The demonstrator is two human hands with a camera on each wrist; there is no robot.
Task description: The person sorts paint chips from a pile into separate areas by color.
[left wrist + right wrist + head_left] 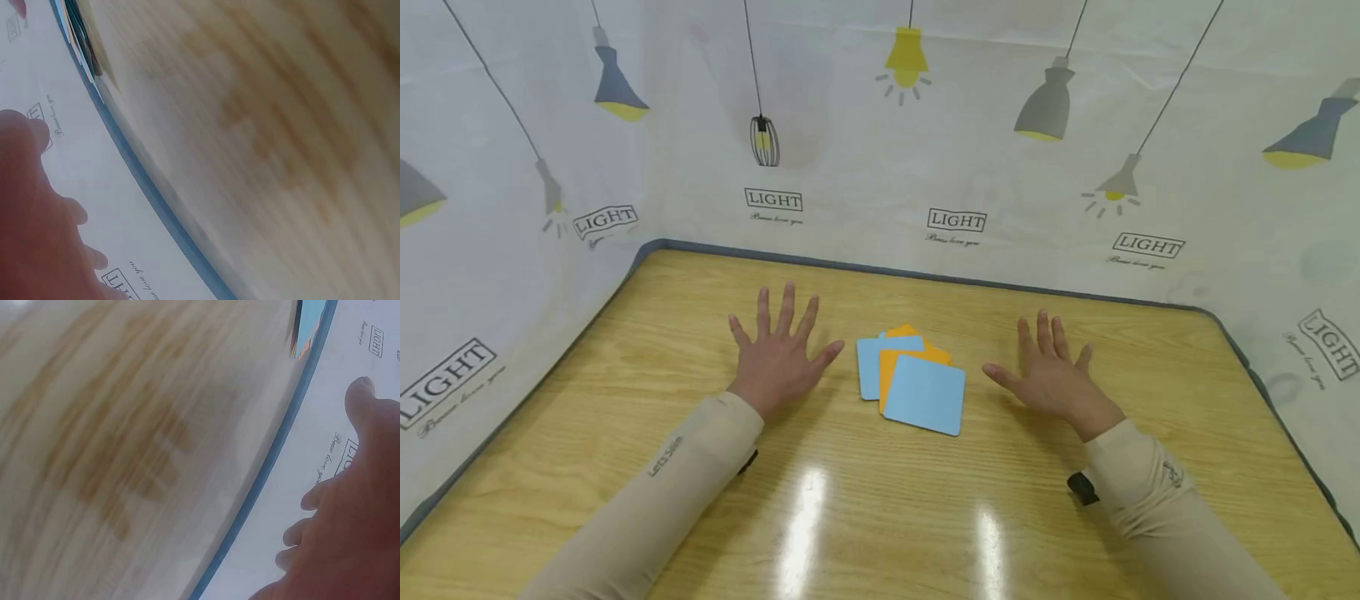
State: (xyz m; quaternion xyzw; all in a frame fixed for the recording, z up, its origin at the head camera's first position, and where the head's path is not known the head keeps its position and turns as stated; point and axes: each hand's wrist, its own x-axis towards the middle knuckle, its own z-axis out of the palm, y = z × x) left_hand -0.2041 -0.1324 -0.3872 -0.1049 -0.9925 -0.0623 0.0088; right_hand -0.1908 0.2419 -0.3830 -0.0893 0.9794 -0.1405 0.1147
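Note:
A loose pile of blue and orange square cards lies fanned on the wooden table (865, 500), with a blue card (925, 396) on top. Below it an orange card (887, 367) and another blue card (868, 371) stick out. To the left of the pile is my left hand (778, 362), palm down with spread fingers, holding nothing. On the other side my right hand (1052, 379) also has its fingers extended and nothing in its grasp. Neither hand touches the cards. Both wrist views show the hands (31, 219) (350, 531) raised over the tabletop.
A white cloth screen (850, 167) printed with lamps and the word LIGHT surrounds the table's back and sides. Dark blue edging (850, 264) runs along the table's rim. Light sleeves cover both arms, with a dark strap piece (1082, 488) below the right cuff.

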